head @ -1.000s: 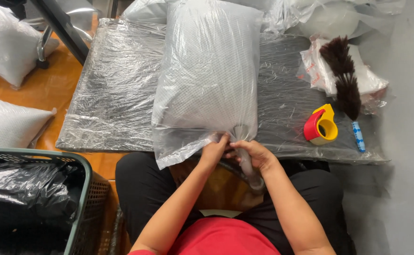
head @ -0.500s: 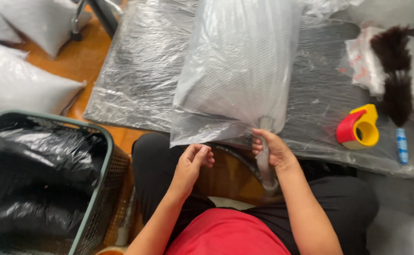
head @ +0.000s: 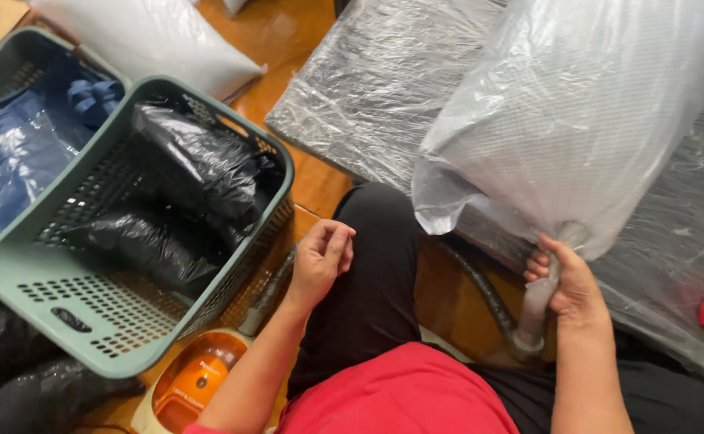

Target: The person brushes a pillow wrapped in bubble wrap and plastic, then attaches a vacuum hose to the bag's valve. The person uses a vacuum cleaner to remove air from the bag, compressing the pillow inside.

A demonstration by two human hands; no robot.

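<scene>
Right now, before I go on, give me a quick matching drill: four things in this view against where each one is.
Things:
1. right hand
2. left hand
3. green basket
4. orange vacuum cleaner

Places:
A. holds black bags
B. on the floor below the basket
C. gripping the hose at the clear bag's neck
D. empty, over the thigh

Pairs: 1-C, 2-D, 3-A, 4-B

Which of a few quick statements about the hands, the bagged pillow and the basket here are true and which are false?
1. The right hand grips the gathered neck of the clear bag around a hose. True.
2. The left hand holds the bag too. False: it is off the bag, over the lap, fingers curled.
3. The green basket holds black plastic bags. True.
4. The basket sits on the person's right. False: it is on their left.
5. An orange appliance sits below the basket. True.
</scene>
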